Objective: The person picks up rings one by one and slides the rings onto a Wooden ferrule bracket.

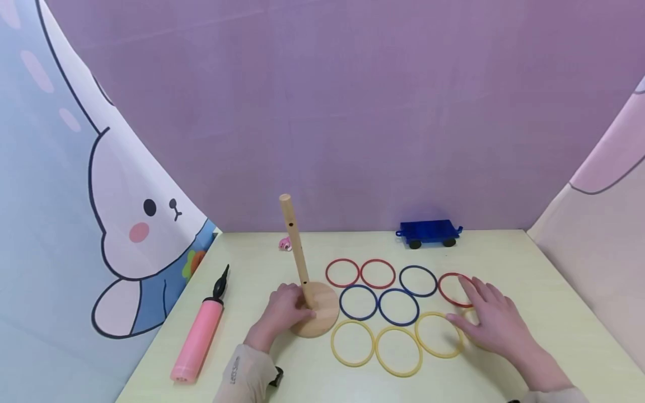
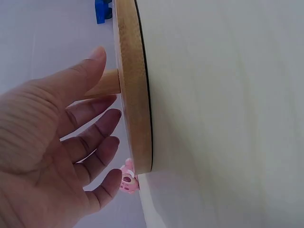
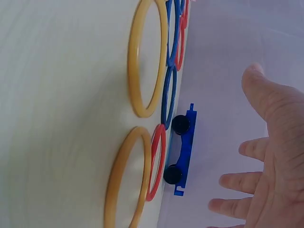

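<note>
On the left of the head view, my left hand [image 1: 286, 307] holds the foot of an upright wooden post [image 1: 296, 246] just above its round base [image 1: 327, 305]. The left wrist view has the post [image 2: 108, 83] between thumb and index finger, the other fingers loosely bent beside the base [image 2: 135, 95]. My right hand [image 1: 496, 319], fingers spread and nothing in them, hovers over the right end of the rings. Beneath it lie a red ring [image 1: 439, 288] and a partly hidden yellow ring [image 3: 113, 185]; another yellow ring [image 1: 417, 330] lies beside its thumb.
More flat rings lie mid-table: red [image 1: 326, 273], blue [image 1: 340, 302] and yellow [image 1: 332, 347]. A blue toy wagon [image 1: 428, 231] stands at the back edge. A small pink figure [image 1: 285, 243] sits behind the post. Left lies a pink hand pump [image 1: 199, 338].
</note>
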Tool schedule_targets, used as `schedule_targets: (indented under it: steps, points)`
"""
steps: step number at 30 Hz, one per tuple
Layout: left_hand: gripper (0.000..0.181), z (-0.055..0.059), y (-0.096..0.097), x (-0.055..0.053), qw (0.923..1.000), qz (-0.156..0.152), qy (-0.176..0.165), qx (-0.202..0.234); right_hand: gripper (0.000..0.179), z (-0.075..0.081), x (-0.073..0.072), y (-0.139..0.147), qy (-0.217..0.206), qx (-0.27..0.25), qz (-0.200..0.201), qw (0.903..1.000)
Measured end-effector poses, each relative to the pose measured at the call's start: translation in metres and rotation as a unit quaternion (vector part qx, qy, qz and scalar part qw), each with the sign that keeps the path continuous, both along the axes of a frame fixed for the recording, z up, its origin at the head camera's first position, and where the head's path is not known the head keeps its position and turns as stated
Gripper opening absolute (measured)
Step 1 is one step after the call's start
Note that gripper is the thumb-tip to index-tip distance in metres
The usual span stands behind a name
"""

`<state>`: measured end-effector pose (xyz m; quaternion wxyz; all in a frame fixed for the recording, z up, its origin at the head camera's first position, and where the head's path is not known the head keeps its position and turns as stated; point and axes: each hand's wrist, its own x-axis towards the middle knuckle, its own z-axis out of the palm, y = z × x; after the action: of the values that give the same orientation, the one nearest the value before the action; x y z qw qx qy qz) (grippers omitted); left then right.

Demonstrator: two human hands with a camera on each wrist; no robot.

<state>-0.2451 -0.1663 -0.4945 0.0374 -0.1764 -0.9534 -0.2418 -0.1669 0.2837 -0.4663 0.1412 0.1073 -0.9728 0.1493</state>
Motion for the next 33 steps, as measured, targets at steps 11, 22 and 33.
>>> schedule_targets:
  steps: [11,22,33]
  points:
    - [0.027,0.001,0.004,-0.003,0.9996,0.017,-0.022,0.008,0.063,-0.012,0.005,0.020,0.000,-0.031,0.001,0.9995]
    - [0.028,0.002,0.004,-0.004,0.9990,0.022,-0.034,0.017,0.039,-0.020,0.010,0.038,-0.010,-0.019,-0.021,0.9995]
    - [0.028,0.003,0.006,-0.005,0.9990,0.019,-0.039,0.012,0.029,-0.020,0.013,0.048,-0.048,-0.018,-0.040,0.9979]
